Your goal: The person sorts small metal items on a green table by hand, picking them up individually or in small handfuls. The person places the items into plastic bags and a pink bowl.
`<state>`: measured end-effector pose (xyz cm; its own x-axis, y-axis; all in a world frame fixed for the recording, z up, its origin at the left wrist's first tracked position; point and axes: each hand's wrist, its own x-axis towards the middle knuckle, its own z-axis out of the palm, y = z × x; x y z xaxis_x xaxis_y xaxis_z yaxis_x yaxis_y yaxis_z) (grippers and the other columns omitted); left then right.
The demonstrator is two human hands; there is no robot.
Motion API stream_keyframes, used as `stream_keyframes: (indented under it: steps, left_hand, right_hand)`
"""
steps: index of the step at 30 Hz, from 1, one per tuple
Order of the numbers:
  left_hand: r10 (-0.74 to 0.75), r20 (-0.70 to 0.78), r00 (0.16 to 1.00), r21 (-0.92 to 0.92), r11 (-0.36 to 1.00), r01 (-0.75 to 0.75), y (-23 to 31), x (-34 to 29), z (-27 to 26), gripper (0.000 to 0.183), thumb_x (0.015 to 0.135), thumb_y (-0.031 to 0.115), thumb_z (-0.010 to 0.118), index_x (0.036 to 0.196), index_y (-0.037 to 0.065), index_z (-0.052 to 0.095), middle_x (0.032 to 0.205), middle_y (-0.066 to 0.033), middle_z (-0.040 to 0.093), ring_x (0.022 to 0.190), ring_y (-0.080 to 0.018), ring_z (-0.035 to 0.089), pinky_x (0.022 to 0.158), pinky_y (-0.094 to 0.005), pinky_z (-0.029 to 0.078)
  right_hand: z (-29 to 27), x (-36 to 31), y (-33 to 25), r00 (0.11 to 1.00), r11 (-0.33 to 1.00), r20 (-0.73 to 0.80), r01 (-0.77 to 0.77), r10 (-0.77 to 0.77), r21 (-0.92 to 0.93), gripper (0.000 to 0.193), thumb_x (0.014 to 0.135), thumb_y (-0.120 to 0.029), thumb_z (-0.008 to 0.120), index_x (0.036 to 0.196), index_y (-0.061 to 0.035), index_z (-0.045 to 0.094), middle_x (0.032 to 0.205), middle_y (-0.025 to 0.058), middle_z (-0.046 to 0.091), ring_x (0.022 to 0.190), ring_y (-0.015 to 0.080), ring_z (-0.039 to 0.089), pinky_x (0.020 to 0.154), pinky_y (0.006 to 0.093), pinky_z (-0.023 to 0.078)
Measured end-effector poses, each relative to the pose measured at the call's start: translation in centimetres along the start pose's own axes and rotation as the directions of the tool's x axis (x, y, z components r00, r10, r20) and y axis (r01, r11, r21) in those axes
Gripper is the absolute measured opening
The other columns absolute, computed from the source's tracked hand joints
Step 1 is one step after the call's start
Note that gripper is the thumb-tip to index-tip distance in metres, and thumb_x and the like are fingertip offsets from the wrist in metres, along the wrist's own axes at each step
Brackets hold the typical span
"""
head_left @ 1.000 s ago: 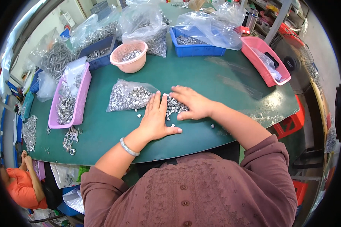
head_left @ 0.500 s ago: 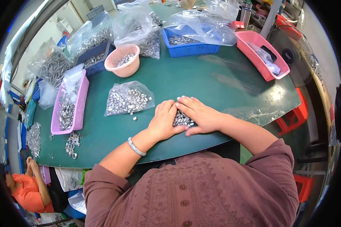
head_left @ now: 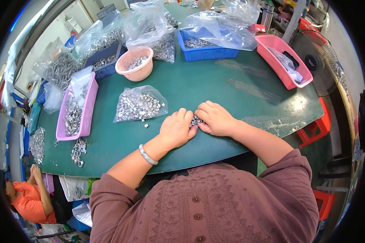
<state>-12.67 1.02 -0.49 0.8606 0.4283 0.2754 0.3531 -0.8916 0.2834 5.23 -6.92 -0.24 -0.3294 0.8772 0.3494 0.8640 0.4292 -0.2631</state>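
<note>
My left hand (head_left: pixel 176 128) and my right hand (head_left: pixel 217 119) meet near the front of the green table (head_left: pixel 190 87). Between them is a small heap of silvery metal pieces (head_left: pixel 196 120), mostly hidden by my curled fingers. Both hands are closed on these pieces from either side, thumbs on the near side. Just beyond my left hand lies a clear plastic bag (head_left: pixel 138 106) full of similar small pieces. One loose piece (head_left: pixel 146 125) rests on the table in front of that bag.
A purple basket (head_left: pixel 92 95) of metal rings stands at left, with loose rings (head_left: pixel 78 153) beside it. Farther back are a peach bowl (head_left: pixel 136 75), a blue tray (head_left: pixel 211 54) and a pink basket (head_left: pixel 278 67). A fan (head_left: pixel 314 60) stands right; a co-worker in orange (head_left: pixel 32 200) sits left.
My fingers have gone from lying flat over the heap to curling in around it. Less of the heap shows between my hands. The view has shifted slightly.
</note>
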Motion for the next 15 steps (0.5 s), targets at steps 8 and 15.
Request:
stream_keyframes:
  steps: [8, 15]
  left_hand:
    - [-0.023, -0.036, 0.999, 0.018, 1.000, 0.024, 0.6, 0.1, 0.2, 0.028, 0.072, 0.024, 0.064, 0.086, 0.004, 0.050, 0.085, -0.0125, 0.051, 0.078, -0.0306, 0.058, 0.067, -0.0415, 0.049]
    - [-0.121, -0.076, 0.990, -0.029, 0.992, 0.119, 1.4, -0.1, 0.6, 0.021, 0.075, 0.017, 0.061, 0.088, 0.005, 0.049, 0.086, -0.0126, 0.052, 0.079, -0.0313, 0.057, 0.067, -0.0426, 0.048]
  right_hand:
    - [0.4, 0.7, -0.8, 0.997, 0.988, 0.034, -0.068, 0.073, -0.140, 0.016, 0.078, -0.018, 0.060, 0.083, -0.0050, 0.052, 0.085, 0.0114, 0.051, 0.081, 0.0271, 0.055, 0.063, 0.0367, 0.049]
    - [0.4, 0.4, -1.5, 0.989, 0.964, -0.052, -0.147, 0.139, -0.221, 0.012, 0.078, -0.015, 0.060, 0.082, -0.0058, 0.053, 0.080, 0.0100, 0.052, 0.077, 0.0262, 0.056, 0.060, 0.0356, 0.049]
